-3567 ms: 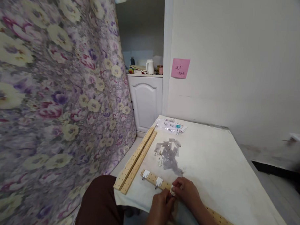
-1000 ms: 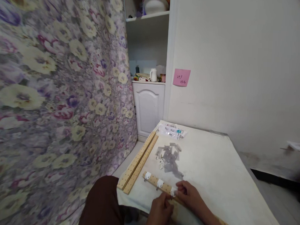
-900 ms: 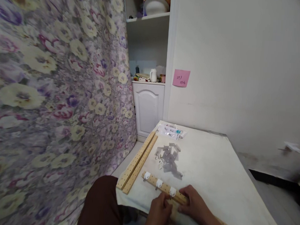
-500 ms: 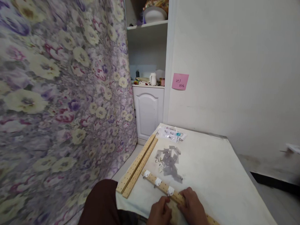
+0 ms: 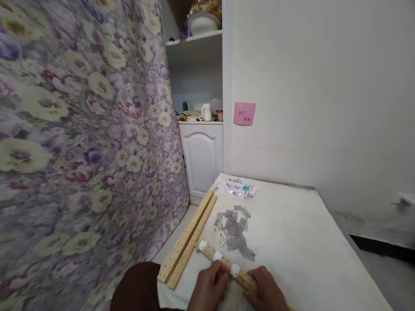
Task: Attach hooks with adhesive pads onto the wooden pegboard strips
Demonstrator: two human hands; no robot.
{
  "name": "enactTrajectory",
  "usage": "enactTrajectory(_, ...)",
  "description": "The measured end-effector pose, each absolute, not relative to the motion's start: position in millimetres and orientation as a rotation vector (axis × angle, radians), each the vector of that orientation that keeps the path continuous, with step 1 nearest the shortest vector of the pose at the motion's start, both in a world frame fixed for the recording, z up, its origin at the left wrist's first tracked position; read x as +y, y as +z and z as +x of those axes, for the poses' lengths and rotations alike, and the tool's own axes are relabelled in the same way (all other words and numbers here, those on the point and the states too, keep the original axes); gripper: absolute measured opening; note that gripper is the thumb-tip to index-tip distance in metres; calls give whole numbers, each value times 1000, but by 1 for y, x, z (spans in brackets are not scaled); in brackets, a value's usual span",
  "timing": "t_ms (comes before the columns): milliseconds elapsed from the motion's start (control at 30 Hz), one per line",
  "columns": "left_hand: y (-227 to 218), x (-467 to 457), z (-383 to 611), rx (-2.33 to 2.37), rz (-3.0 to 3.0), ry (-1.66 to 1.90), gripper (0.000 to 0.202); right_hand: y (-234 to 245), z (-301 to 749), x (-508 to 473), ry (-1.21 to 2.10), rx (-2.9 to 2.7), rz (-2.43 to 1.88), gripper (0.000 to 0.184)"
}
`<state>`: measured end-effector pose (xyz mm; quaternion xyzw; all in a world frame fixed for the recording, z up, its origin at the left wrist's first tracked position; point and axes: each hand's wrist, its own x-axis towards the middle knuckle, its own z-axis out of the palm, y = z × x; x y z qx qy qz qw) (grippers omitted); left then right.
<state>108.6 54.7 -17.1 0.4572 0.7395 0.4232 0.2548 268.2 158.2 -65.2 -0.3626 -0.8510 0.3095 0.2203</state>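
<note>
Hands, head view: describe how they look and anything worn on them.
The left hand and right hand are both bare: no gloves, rings or watch show, and no sleeve reaches the wrists in view. A dark brown garment covers the lap beside them.

A floral curtain (image 5: 74, 122) hangs left of a cabinet (image 5: 202, 157) bearing perhaps a jug (image 5: 206, 112), near a pink note (image 5: 244, 113).

Soft, even indoor daylight, faint shadows, motion blur throughout, wide-angle stretching and smearing at the edges.
</note>
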Motion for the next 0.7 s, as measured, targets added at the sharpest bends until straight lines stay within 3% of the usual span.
enactTrajectory(167,11,96,67,2425,1609,707,19,-72,273,163,869,-2343,-911,24)
enactTrajectory(400,-7,137,45,2453,1603,399,35,-99,268,170,791,-2341,-884,29)
enactTrajectory(700,-13,148,45,2473,1538,460,27,-104,266,169,763,-2282,-883,30)
